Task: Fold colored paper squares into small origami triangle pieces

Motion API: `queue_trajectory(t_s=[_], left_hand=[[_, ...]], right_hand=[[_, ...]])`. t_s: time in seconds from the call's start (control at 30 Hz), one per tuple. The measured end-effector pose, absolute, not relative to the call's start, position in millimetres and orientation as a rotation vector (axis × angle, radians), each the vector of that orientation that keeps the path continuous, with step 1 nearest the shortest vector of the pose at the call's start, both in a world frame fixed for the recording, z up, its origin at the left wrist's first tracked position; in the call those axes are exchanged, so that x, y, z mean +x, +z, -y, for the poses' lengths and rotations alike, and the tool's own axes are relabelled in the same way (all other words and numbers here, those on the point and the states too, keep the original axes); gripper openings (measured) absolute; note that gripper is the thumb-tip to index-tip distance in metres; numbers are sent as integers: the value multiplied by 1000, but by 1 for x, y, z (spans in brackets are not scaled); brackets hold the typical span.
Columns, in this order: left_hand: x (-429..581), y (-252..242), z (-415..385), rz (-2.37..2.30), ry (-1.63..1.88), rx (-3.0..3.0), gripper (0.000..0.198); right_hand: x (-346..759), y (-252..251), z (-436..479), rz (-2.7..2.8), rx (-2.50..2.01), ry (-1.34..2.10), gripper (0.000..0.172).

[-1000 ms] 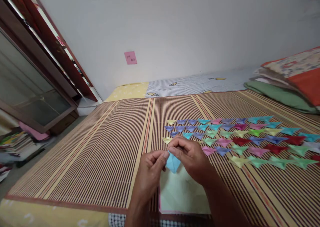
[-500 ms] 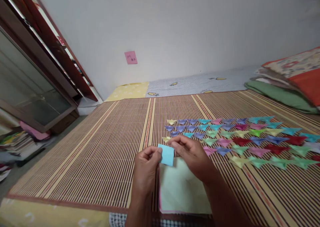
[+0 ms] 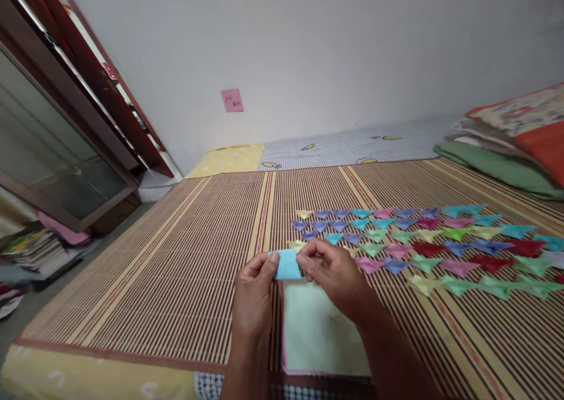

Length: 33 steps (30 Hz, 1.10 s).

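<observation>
A small light blue paper (image 3: 286,265) is pinched between my two hands above the striped bamboo mat (image 3: 185,271). My left hand (image 3: 253,294) grips its left edge with thumb and fingers closed. On its right edge my right hand (image 3: 337,274) does the same. Below them on the mat lies a pale green sheet (image 3: 319,335) on top of a stack of square papers with a pink edge. Several folded paper shapes (image 3: 423,244) in blue, green, pink, red and yellow lie in rows to the right of my hands.
A white wall with a pink note (image 3: 231,100) stands behind the bed. Pillows and folded bedding (image 3: 511,147) sit at the right. At the left are a dark wooden cabinet with glass (image 3: 53,153) and piled books (image 3: 30,253) on the floor.
The blue paper was a hanging point a second ago. It opened into a flat square, and both hands lifted it slightly up and to the left.
</observation>
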<state>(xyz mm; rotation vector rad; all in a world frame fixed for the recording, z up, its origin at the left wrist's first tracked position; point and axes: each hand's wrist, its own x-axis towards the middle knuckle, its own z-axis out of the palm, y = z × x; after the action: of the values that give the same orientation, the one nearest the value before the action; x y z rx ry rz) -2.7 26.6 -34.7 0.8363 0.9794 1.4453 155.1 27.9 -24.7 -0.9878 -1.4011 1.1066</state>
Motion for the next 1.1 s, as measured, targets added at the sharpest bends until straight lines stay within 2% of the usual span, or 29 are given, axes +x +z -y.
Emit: queue_trajectory(t_s=[0.23, 0.47, 0.67, 0.93, 1.1], left_hand=[[-3, -41, -29, -1015, 1604, 886, 26], [-2, -36, -28, -969, 1632, 794, 29], [-1, -35, -26, -968, 1715, 821, 30], [-6, -29, -23, -1243, 1696, 1153, 19], [-2, -30, -19, -1324, 1745, 1139, 26]], right_hand=[[146, -24, -24, 1463, -938, 1209, 24], [141, -24, -20, 1642, -1076, 694, 23], [137, -24, -22, 1523, -998, 1056, 28], [144, -26, -22, 1673, -1106, 792, 32], [138, -25, -22, 1505, -1030, 1071, 25]])
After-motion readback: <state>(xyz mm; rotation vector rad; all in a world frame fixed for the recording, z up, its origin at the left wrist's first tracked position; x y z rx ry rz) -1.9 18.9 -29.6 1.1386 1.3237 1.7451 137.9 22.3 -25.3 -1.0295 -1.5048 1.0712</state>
